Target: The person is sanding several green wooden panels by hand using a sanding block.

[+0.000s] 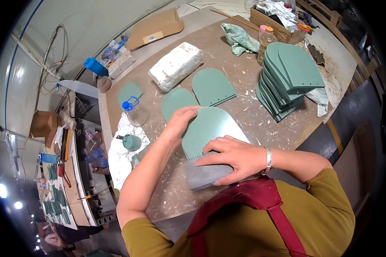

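A pale green board with a rounded top (212, 126) lies in front of me, its surface shiny. My left hand (181, 122) grips its upper left edge, fingers closed over the rim. Across the board's near end, my right hand (236, 158) is wrapped over a flat grey rectangular block (206, 174), thumb and fingers spread along it. Whether the block is a sanding block I cannot tell. Just beyond lie two more rounded green boards, one partly under my left hand (173, 103) and one farther right with small holes along its straight edge (212, 88).
On the right of the brown worktable (253, 115) stands a stack of green boards (291, 73). Bottles (266, 40) and a crumpled cloth (240, 39) are behind it. A white wrapped bundle (176, 66), a clear jug (137, 115) and a green jar (131, 142) stand left.
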`<state>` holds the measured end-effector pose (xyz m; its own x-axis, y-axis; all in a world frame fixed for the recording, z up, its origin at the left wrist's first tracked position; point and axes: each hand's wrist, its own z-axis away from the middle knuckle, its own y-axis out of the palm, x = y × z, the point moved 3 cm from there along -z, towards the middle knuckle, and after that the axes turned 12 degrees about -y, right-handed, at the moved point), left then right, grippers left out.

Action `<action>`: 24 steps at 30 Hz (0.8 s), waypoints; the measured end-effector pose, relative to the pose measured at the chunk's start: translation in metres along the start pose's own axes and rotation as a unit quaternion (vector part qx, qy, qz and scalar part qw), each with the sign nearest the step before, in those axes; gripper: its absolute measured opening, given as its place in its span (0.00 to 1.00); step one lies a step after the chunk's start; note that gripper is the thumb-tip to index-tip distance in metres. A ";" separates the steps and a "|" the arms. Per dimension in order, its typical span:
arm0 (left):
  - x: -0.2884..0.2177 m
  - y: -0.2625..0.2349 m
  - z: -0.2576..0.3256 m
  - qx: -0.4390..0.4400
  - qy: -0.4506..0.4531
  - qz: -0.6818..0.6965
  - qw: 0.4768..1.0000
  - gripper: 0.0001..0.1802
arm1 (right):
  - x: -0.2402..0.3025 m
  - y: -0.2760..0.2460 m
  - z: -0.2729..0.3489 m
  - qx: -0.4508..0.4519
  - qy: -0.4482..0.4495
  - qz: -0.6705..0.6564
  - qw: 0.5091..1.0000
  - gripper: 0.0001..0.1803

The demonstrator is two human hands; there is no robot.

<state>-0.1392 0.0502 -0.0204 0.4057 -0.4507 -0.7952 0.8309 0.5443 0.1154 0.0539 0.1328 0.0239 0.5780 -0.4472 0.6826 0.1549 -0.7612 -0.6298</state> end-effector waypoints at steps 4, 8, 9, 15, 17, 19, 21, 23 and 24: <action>0.000 0.001 0.000 -0.028 0.005 -0.015 0.999 0.17 | 0.000 0.001 0.000 0.000 -0.005 0.004 1.000 0.36; 0.000 -0.003 -0.001 -0.015 0.014 -0.014 1.000 0.16 | 0.001 0.001 -0.001 0.002 0.000 0.006 1.000 0.36; 0.000 -0.004 -0.001 -0.009 0.013 -0.011 1.000 0.16 | 0.000 0.002 -0.001 0.001 -0.001 0.010 1.000 0.36; 0.000 -0.008 0.001 -0.004 0.005 -0.015 1.000 0.17 | 0.002 0.003 -0.004 0.007 -0.003 0.010 1.000 0.36; -0.004 -0.011 0.010 -0.059 0.073 -0.075 0.993 0.17 | 0.004 -0.001 -0.005 -0.019 0.001 -0.048 0.999 0.35; -0.014 0.001 0.032 -0.159 0.210 -0.197 0.944 0.16 | 0.001 -0.012 0.004 -0.091 0.013 -0.145 0.985 0.34; -0.012 0.019 0.063 -0.188 0.289 -0.347 0.872 0.16 | 0.004 -0.048 0.027 -0.235 0.067 0.028 0.969 0.32; 0.011 0.035 0.092 -0.157 0.365 -0.457 0.796 0.17 | -0.005 -0.084 0.028 -0.269 0.125 0.136 0.945 0.30; 0.024 0.052 0.102 -0.104 0.411 -0.494 0.759 0.17 | -0.010 -0.090 0.025 -0.237 0.167 0.193 0.937 0.29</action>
<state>-0.0475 -0.0050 0.0270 -0.8214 -0.1643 -0.5462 0.4633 0.3664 -0.8069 0.0542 0.2177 0.0647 0.2223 -0.7947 0.5649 -0.4333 -0.5995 -0.6729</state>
